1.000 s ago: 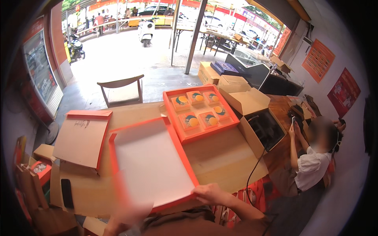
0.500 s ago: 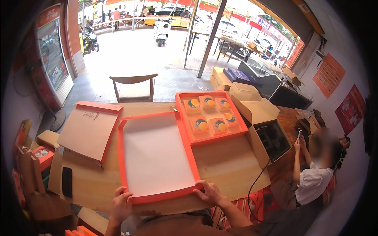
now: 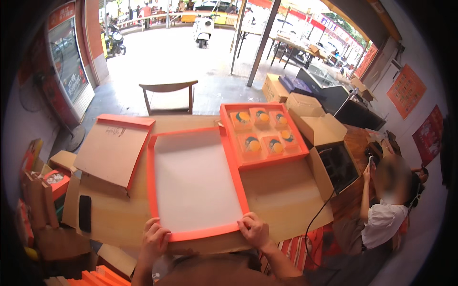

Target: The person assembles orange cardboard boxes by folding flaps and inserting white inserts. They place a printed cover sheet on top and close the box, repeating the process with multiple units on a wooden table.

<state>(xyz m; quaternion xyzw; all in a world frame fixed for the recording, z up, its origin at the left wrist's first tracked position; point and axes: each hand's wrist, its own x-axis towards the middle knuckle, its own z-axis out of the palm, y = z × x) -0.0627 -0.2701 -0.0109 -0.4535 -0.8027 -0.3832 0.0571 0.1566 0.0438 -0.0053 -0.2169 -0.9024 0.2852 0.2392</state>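
Orange-rimmed tray (image 3: 198,183); left fingers (image 3: 153,228), right fingers (image 3: 247,222) holding near corners

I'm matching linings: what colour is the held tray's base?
The base is white; clearest in head view.

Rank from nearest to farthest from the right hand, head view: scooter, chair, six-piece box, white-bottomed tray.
1. White-bottomed tray: right hand on its corner.
2. Six-piece box: beyond, right of tray.
3. Chair: beyond the table.
4. Scooter: farthest, outside.

Tabletop (image 3: 286,200): tan, partly bare
Orange-edged panel (image 3: 110,152): lying left
Black slab (image 3: 85,213): flat, near left (phone-shaped)
White-floored tray (image 3: 198,186): central
Orange box (image 3: 274,162): beside tray, right
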